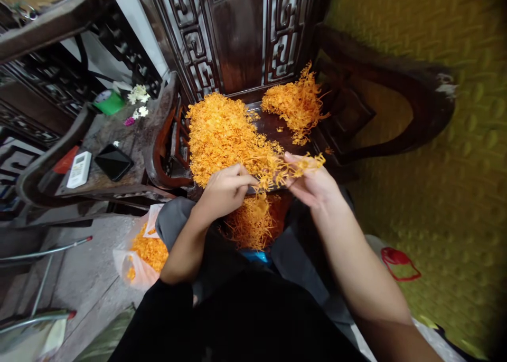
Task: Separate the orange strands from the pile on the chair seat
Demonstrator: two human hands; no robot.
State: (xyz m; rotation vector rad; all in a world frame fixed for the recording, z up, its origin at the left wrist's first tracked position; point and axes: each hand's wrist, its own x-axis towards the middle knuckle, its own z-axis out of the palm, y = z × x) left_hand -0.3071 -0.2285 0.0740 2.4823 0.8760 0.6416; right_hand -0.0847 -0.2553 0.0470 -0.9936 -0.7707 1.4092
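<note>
My left hand (225,190) is pinched shut on a few orange strands (273,174) stretched between both hands. My right hand (312,185) grips the other end of that clump, fingers curled, with strands sticking out past the thumb. Both hands hover over the front edge of a dark wooden chair seat (273,124). A large pile of orange strands (222,132) covers the seat's left half. A smaller heap (297,103) lies at the back right. Another bunch (251,222) hangs below my hands, between my knees.
A plastic bag (144,254) with more orange strands lies on the floor at the left. The neighbouring chair holds a white remote (79,169), a black phone (113,161), a green cup (109,102) and small flowers. A woven yellow mat (435,167) covers the right; a red band (398,262) lies on it.
</note>
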